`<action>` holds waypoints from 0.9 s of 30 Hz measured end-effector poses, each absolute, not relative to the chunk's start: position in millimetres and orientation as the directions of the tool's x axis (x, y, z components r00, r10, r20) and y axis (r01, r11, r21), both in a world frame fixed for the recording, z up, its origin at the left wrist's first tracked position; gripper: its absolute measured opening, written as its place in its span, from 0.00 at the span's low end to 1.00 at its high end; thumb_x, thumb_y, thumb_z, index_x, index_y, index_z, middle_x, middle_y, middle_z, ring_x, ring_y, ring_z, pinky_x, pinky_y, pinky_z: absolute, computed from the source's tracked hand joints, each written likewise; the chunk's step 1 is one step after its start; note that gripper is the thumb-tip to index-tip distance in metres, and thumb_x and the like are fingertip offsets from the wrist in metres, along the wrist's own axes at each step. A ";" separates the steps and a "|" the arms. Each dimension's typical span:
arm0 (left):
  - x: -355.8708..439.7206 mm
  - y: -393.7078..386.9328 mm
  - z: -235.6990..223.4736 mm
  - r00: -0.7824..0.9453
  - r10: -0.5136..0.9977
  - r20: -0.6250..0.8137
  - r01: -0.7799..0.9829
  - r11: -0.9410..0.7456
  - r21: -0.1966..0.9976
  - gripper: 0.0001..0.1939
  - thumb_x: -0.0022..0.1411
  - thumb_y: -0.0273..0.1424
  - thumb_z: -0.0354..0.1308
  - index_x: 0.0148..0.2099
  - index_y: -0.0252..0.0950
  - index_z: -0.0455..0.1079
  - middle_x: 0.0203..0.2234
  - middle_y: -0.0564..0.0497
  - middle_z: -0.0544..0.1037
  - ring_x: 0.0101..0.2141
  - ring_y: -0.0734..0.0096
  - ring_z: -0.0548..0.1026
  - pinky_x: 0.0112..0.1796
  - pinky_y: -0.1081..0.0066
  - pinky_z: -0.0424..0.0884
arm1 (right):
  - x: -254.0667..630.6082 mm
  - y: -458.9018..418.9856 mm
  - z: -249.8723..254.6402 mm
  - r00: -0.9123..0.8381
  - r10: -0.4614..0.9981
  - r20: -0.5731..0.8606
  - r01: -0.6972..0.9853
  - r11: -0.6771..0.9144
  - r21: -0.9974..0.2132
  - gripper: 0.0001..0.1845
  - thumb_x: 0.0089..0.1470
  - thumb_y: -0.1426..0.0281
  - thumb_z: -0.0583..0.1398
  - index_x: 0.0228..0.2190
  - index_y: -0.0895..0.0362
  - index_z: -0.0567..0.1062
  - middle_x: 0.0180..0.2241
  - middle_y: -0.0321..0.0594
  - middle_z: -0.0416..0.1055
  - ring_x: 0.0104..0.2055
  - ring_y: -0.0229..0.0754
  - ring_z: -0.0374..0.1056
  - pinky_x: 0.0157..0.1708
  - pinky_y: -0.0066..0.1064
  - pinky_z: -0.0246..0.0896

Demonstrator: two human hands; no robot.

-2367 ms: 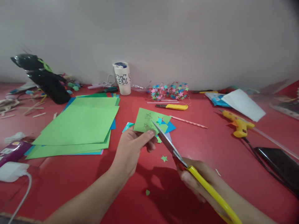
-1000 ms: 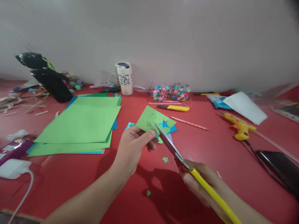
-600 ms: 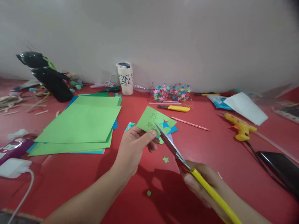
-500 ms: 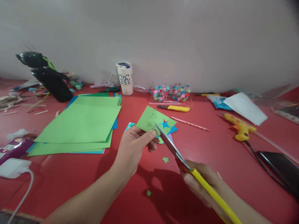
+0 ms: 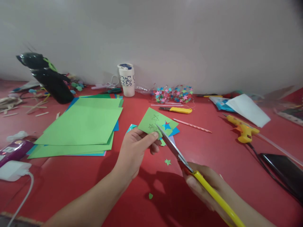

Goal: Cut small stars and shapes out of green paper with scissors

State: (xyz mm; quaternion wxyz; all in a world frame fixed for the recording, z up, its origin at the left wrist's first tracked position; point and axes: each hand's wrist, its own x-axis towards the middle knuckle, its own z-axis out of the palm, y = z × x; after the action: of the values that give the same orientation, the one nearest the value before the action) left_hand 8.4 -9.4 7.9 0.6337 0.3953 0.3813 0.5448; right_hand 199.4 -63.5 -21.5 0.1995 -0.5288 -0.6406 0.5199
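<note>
My left hand (image 5: 139, 145) pinches a small green paper (image 5: 148, 119) at its lower left, thumb on top. Stars are drawn on the paper in dark line, and a star-shaped hole on its right shows blue behind. Yellow-handled scissors (image 5: 175, 151) are gripped in my right hand (image 5: 203, 183), their blades crossing the paper close to my left thumb. The blades look nearly closed; whether they bite into the paper I cannot tell. Below them a cut green star (image 5: 168, 162) lies on the red table (image 5: 132, 205), with a green scrap (image 5: 151, 196) nearer to me.
Green sheets (image 5: 82, 121) are stacked at left, near a black bottle (image 5: 50, 78). Behind stand a white cup (image 5: 127, 80) and star-filled clear containers (image 5: 174, 94). A yellow cutter (image 5: 180, 110), a striped pencil (image 5: 193, 125) and a yellow glue gun (image 5: 243, 127) lie to the right.
</note>
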 end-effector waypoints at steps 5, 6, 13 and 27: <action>6.0 -7.8 7.0 0.130 0.991 -0.033 -0.384 0.081 0.920 0.06 0.53 0.27 0.60 0.24 0.33 0.72 0.15 0.55 0.74 0.16 0.82 0.69 0.20 0.80 0.64 | 203.0 -63.5 -24.5 -0.387 0.891 -0.236 0.450 -0.042 -0.892 0.30 0.51 0.38 0.46 0.21 0.53 0.55 0.16 0.25 0.46 0.13 0.29 0.43 0.10 0.23 0.40; 4.8 -7.1 7.2 0.117 0.993 -0.022 -0.375 0.065 0.925 0.06 0.54 0.27 0.60 0.25 0.34 0.72 0.15 0.55 0.74 0.17 0.81 0.69 0.20 0.80 0.65 | 203.6 -63.4 -25.2 -0.393 0.892 -0.223 0.450 -0.024 -0.892 0.30 0.52 0.39 0.46 0.21 0.53 0.55 0.16 0.25 0.46 0.14 0.30 0.43 0.10 0.24 0.39; -0.3 -1.7 10.4 0.023 0.999 0.030 -0.349 -0.020 0.937 0.03 0.51 0.25 0.62 0.29 0.35 0.70 0.20 0.59 0.73 0.18 0.83 0.69 0.21 0.82 0.65 | 203.5 -61.2 -24.0 -0.415 0.887 -0.204 0.398 -0.025 -0.917 0.30 0.50 0.38 0.48 0.21 0.52 0.54 0.14 0.24 0.48 0.12 0.29 0.43 0.12 0.26 0.37; 1.8 -6.1 8.5 0.063 0.997 0.049 -0.324 -0.026 0.946 0.01 0.52 0.25 0.62 0.29 0.34 0.73 0.19 0.56 0.75 0.19 0.81 0.70 0.22 0.80 0.68 | 214.6 -58.1 -15.9 -0.523 0.831 -0.190 0.405 0.046 -0.913 0.28 0.54 0.41 0.47 0.24 0.53 0.57 0.18 0.27 0.52 0.16 0.32 0.49 0.15 0.26 0.45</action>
State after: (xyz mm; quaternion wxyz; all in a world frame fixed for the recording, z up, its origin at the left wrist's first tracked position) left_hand 1.8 -6.1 8.5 0.5828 0.4380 0.3840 0.5666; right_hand 214.6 -58.1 -15.9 0.2017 -0.4450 -0.6945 0.5282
